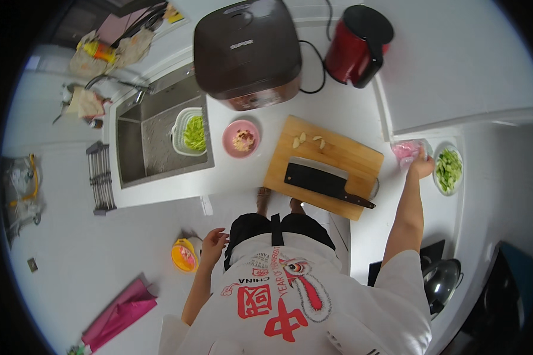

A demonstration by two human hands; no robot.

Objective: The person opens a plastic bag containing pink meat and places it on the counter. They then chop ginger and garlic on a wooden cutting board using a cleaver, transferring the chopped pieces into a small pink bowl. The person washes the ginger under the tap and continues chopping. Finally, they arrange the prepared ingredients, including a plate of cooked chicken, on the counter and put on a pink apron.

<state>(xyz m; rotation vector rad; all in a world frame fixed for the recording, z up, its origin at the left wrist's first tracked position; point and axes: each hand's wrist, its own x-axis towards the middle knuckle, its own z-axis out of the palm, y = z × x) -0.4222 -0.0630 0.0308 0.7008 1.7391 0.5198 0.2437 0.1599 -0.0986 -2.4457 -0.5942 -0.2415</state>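
Observation:
My right hand (422, 165) reaches to the counter's right side, its fingers on the edge of a clear plastic bag (406, 151) with something pink in it. Just right of that hand is a white dish of sliced green vegetable (448, 171). My left hand (215, 246) hangs beside my hip, holding nothing, its fingers loosely apart. Before me lies a wooden cutting board (277, 173), turned at a slant. It carries a cleaver (315, 179) with a dark blade and handle, and several pale peeled pieces (303, 137), apparently garlic.
Left of the board stands a pink bowl (240, 138) of chopped ingredients. A white basket of green shreds (195, 133) sits in the steel sink (160, 133). Behind are a Supor rice cooker (248, 49) and a red kettle (353, 49). A lidded pan (442, 282) is at right.

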